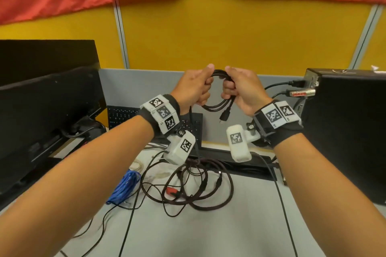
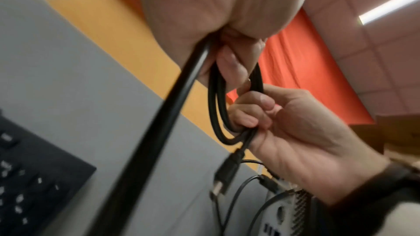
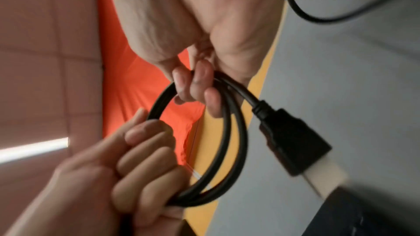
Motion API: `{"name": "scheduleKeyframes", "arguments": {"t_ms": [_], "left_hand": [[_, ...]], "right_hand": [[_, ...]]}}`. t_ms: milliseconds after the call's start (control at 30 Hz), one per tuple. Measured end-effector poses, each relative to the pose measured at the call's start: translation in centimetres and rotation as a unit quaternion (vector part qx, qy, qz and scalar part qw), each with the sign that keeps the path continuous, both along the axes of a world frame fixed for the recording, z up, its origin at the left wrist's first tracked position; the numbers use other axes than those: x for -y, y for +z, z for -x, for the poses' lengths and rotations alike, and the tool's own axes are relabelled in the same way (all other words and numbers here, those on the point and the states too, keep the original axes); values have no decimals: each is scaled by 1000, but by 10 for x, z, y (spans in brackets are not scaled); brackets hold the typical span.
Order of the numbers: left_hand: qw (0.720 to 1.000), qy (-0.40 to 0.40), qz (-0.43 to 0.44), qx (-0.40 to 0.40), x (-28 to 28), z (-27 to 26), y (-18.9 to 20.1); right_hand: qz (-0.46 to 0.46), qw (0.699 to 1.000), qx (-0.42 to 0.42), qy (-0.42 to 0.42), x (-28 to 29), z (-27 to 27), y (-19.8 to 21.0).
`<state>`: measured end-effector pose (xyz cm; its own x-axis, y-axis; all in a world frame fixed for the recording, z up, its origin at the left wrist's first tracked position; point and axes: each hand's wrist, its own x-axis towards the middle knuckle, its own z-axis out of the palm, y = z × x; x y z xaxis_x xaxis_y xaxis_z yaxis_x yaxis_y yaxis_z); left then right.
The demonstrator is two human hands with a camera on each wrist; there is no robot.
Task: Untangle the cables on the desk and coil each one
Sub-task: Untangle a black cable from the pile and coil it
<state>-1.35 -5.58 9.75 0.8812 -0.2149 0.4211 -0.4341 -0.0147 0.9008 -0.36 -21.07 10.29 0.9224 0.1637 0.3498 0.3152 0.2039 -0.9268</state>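
Both forearms fill the lower frame in the head view, reaching up to centre. Left hand (image 1: 193,87) and right hand (image 1: 240,89) face each other, fingers (image 3: 145,152) curled tight round opposite sides of a small black coil (image 1: 217,98) held in the air above the counter (image 1: 240,215). One plug (image 1: 224,117) hangs from the coil's bottom; a loose strand drops from the left fist toward the tangle (image 1: 192,185) of dark cables lying on the counter at lower centre. Beside it to the left lies a blue bundle (image 1: 125,185). Keyboard (image 1: 121,117) sits behind, monitor (image 1: 46,110) at left, black box (image 1: 351,131) at right.
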Motion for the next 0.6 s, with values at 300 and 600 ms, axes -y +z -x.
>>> {"name": "scheduleKeyframes", "arguments": {"t_ms": [300, 600], "left_hand": [[999, 10, 37, 3, 9, -5, -7], [1000, 20, -12, -18, 10, -11, 12]], "right_hand": [[95, 983, -2, -155, -10, -7, 14], [78, 996, -5, -30, 0, -18, 7]]}}
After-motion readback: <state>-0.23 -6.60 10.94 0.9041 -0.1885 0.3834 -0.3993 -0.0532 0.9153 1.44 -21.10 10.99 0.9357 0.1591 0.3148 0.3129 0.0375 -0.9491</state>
